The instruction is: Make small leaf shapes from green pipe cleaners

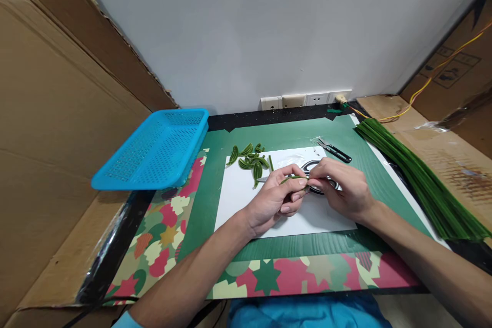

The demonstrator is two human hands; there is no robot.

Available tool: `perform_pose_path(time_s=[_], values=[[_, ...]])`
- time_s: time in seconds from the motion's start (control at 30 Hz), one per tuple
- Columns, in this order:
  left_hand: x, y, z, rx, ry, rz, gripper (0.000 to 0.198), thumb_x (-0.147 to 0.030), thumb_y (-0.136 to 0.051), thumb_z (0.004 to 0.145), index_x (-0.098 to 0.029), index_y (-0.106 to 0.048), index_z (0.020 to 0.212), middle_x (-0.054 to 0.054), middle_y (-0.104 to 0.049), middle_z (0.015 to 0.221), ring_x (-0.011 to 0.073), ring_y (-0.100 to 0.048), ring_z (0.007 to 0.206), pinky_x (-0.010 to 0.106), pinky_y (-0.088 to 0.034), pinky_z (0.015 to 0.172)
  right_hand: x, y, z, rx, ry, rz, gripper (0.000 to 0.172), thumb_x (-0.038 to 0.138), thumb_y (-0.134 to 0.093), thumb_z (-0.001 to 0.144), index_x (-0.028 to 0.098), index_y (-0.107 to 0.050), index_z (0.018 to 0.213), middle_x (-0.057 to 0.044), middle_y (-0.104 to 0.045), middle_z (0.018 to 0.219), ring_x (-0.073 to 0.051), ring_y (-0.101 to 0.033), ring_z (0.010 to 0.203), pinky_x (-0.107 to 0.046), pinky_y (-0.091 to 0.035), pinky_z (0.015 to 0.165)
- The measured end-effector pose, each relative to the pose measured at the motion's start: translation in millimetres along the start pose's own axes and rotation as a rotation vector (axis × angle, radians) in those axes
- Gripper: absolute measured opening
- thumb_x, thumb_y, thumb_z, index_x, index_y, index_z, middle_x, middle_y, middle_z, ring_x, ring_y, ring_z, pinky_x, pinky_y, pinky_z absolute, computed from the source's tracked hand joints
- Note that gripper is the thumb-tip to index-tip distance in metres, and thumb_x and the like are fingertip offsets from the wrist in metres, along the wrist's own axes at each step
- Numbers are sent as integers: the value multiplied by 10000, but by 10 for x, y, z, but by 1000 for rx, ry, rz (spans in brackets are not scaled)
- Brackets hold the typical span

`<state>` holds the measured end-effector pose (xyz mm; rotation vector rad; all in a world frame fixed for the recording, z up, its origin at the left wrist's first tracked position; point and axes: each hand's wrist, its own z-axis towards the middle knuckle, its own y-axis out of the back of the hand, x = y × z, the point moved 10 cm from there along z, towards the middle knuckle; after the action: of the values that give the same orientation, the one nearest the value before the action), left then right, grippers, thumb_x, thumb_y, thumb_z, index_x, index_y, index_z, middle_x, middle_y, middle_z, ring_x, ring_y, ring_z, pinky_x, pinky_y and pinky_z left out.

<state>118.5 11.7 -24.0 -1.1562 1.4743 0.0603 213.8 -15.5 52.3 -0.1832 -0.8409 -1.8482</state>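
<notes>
Over a white sheet (234,210), my left hand (279,197) pinches a small green fuzzy piece (294,178) between thumb and forefinger. My right hand (344,187) meets it at the fingertips, its thumb and forefinger closed at the right end of that piece. Black-handled scissors (309,165) lie on the sheet, partly hidden beneath both hands, the blade tip showing left of my left hand. Several curled green leaf shapes (257,171) lie at the sheet's upper left, with a short straight green piece (270,163) beside them.
A blue perforated basket (154,151) is at the left. Small black-handled snips (335,151) rest behind my right hand. A bundle of long green fuzzy stems (418,179) lies at the right. Cardboard (57,113) stands at the left, and wall sockets (294,101) line the back.
</notes>
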Motion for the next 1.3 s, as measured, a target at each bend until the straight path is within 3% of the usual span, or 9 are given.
perform_pose_path(time_s=[0.17,0.27,0.47,0.67,1.07,1.3], values=[[-32,4,-1,4,-34,19,253,-319,-772,885,-203,-549,907,-83,-469,578,9,-296,376,129,-201,394,10,19,4,-7,8,-33,127,155,-572,1040,219,-600,934,-27,-614,728,-170,-553,640,-314,-471,598],[-32,-8,-10,22,-7,-18,233,-289,-750,903,-203,-535,885,-82,-458,593,9,-303,382,122,-206,386,56,30,19,37,89,-88,54,161,-608,1031,204,-630,1055,-49,-663,797,-180,-592,686,-321,-509,633],[-79,-28,-20,48,-10,-63,188,-279,-691,960,-203,-526,912,-83,-437,629,4,-292,387,122,-205,388,67,160,15,2,168,-187,342,135,-674,985,240,-626,1308,-105,-729,1018,-234,-692,872,-380,-591,747],[-48,-3,2,55,24,-117,213,-258,-707,928,-196,-513,866,-87,-425,607,8,-287,381,118,-204,369,75,173,-41,-37,200,-273,372,13,-612,955,259,-684,1225,-81,-714,963,-214,-664,843,-368,-573,726],[-6,36,8,45,67,-131,214,-238,-699,929,-199,-501,859,-98,-414,585,19,-310,376,128,-221,358,152,184,-33,-36,273,-268,344,-15,-676,916,198,-732,1180,-97,-698,940,-202,-641,809,-343,-547,690],[-15,33,6,29,27,-28,256,-347,-744,934,-192,-540,918,-75,-504,678,1,-358,389,128,-222,362,137,189,-45,-29,260,-293,257,-3,-649,940,177,-716,1111,-89,-709,895,-184,-643,755,-306,-524,641]])
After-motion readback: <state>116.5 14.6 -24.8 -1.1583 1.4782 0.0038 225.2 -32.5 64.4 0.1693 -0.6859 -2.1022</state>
